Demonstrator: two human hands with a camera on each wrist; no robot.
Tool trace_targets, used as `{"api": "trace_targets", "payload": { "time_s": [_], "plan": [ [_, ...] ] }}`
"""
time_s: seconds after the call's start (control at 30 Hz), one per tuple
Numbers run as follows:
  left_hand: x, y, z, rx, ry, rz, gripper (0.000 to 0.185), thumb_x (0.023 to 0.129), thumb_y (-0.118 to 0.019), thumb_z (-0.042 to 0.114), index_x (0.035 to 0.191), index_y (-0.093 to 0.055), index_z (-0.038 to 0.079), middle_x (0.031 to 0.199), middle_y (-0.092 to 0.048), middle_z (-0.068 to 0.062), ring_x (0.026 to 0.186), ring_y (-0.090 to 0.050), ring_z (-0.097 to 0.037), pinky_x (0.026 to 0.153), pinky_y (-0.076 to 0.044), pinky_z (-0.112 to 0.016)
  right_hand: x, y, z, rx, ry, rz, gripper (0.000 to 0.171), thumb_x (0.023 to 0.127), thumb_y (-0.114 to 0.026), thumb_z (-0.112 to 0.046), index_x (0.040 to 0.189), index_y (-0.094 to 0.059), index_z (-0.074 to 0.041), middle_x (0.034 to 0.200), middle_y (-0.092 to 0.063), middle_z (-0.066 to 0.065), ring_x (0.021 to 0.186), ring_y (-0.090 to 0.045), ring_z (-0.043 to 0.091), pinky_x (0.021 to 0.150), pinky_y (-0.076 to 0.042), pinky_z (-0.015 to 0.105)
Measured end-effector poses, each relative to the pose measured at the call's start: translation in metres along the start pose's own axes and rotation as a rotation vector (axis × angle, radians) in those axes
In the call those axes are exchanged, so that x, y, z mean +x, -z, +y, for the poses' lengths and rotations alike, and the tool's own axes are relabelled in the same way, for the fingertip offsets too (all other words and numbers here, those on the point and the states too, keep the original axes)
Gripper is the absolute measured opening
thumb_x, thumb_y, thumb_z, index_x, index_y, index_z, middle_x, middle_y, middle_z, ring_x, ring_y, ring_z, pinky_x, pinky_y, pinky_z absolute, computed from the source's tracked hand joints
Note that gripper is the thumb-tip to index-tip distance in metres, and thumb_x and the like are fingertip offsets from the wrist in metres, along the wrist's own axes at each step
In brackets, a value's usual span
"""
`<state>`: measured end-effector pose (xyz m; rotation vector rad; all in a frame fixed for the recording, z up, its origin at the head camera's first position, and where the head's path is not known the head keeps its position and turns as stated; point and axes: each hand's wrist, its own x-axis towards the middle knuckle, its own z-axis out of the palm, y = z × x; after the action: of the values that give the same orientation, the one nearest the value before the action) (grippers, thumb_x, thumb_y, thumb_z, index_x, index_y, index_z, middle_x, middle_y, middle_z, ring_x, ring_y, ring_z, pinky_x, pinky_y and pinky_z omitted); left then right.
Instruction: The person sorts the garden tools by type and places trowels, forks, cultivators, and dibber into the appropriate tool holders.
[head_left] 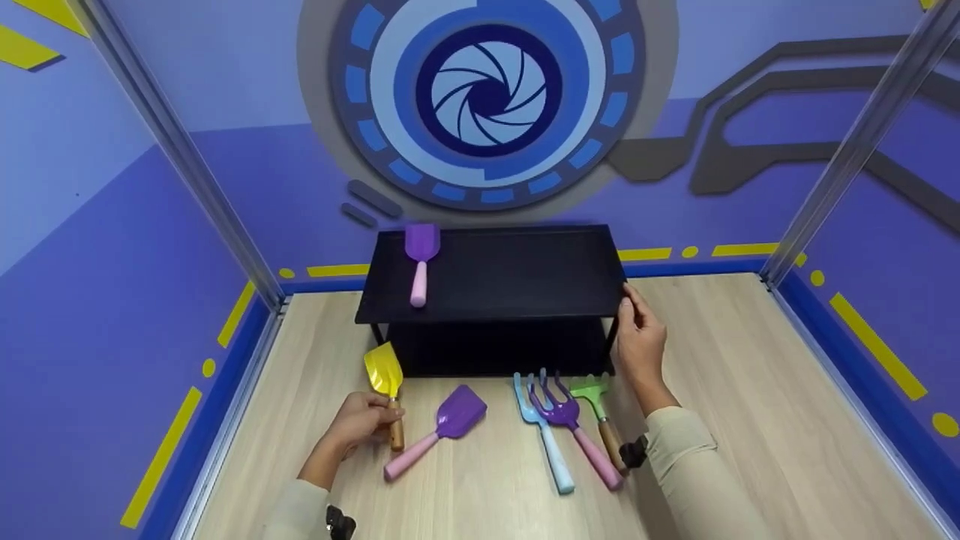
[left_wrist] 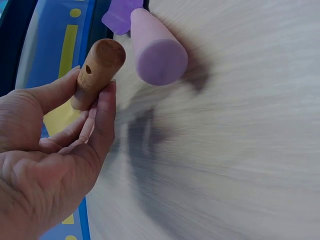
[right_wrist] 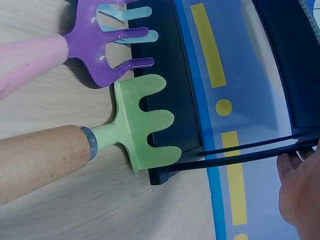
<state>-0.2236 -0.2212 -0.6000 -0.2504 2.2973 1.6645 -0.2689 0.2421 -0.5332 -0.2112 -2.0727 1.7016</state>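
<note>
My left hand (head_left: 358,421) pinches the wooden handle (left_wrist: 99,70) of a small yellow garden shovel (head_left: 384,369), its blade pointing toward the shelf. At the right end of a black two-tier shelf (head_left: 517,274), my right hand (head_left: 643,341) grips the upper tier's side edge with thumb and fingers. In the right wrist view only part of that hand (right_wrist: 302,192) shows, at the shelf's frame. A purple shovel with a pink handle (head_left: 422,244) lies on the top tier, toward the left. Another purple shovel (head_left: 460,412) rests on the table beside my left hand.
In front of the shelf's right half lie a light blue fork (head_left: 555,457), a purple fork with a pink handle (head_left: 596,456) and a green rake with a wooden handle (head_left: 592,390). The two forks overlap. Blue patterned panels (head_left: 247,180) enclose the wooden table (head_left: 765,420).
</note>
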Motion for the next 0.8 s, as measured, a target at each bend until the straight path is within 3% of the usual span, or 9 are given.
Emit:
{"api": "trace_targets", "payload": {
  "time_s": [0.17, 0.4, 0.67, 0.8],
  "plan": [
    [-0.003, 0.001, -0.001, -0.027, -0.002, 0.009, 0.022, 0.097, -0.076, 0.011, 0.108, -0.069, -0.005, 0.097, -0.073, -0.010, 0.078, -0.069, -0.017, 0.075, -0.064, -0.041, -0.001, 0.001, 0.003, 0.004, 0.000, 0.001, 0.043, 0.114, -0.051, -0.023, 0.155, -0.057, -0.013, 0.163, -0.054, 0.006, 0.153, -0.050, 0.025, 0.126, -0.041, 0.050],
    [-0.003, 0.002, 0.001, -0.080, -0.057, 0.036, 0.024, 0.097, -0.076, 0.012, 0.108, -0.067, -0.008, 0.093, -0.073, -0.011, 0.079, -0.070, -0.018, 0.077, -0.064, -0.040, 0.000, 0.001, 0.005, 0.013, 0.000, 0.007, 0.042, 0.113, -0.052, -0.022, 0.155, -0.057, -0.013, 0.163, -0.055, 0.007, 0.152, -0.051, 0.024, 0.125, -0.042, 0.049],
    [-0.002, 0.003, 0.007, -0.208, -0.085, 0.120, 0.028, 0.099, -0.073, 0.005, 0.119, -0.065, -0.013, 0.099, -0.078, -0.016, 0.085, -0.076, -0.019, 0.079, -0.066, -0.034, 0.000, 0.001, 0.002, 0.003, -0.003, 0.008, 0.042, 0.113, -0.052, -0.023, 0.154, -0.058, -0.014, 0.161, -0.056, 0.006, 0.149, -0.053, 0.023, 0.112, -0.046, 0.022],
    [-0.003, 0.006, 0.014, -0.231, -0.095, 0.155, 0.030, 0.099, -0.073, 0.005, 0.121, -0.064, -0.012, 0.102, -0.078, -0.018, 0.086, -0.077, -0.019, 0.078, -0.066, -0.030, 0.000, 0.001, 0.002, 0.006, 0.006, 0.003, 0.042, 0.113, -0.052, -0.022, 0.154, -0.058, -0.014, 0.162, -0.056, 0.005, 0.150, -0.053, 0.022, 0.117, -0.046, 0.029]
  ]
}}
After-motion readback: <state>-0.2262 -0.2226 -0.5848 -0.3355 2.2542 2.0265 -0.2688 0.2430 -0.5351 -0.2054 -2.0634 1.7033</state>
